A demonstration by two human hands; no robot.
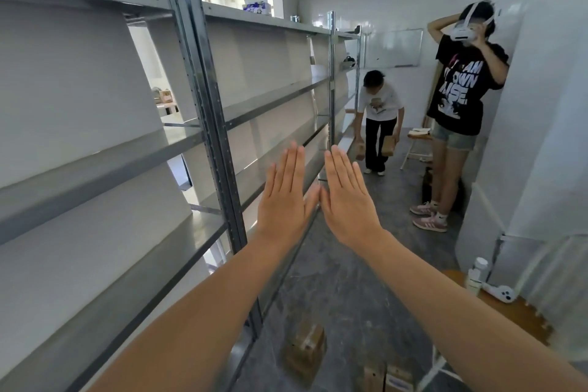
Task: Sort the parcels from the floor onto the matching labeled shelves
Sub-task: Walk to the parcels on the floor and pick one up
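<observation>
My left hand [284, 192] and my right hand [345, 194] are stretched out in front of me, flat, backs up, fingers straight, thumbs nearly touching. Both hold nothing. A long grey metal shelf unit [178, 149] with bare boards runs along my left; I cannot read any labels on it. On the dark floor below my arms lies a brown cardboard parcel [305, 352] with tape across it. Two more parcels [389, 377] stand at the bottom edge, one with a blue label.
Ahead, a person in a white shirt [378, 105] bends down, a brown box in each hand. A person in a black shirt [461, 89] stands by the right wall adjusting a headset. A wooden stool [418, 140] stands behind them. A bottle [475, 277] sits at right.
</observation>
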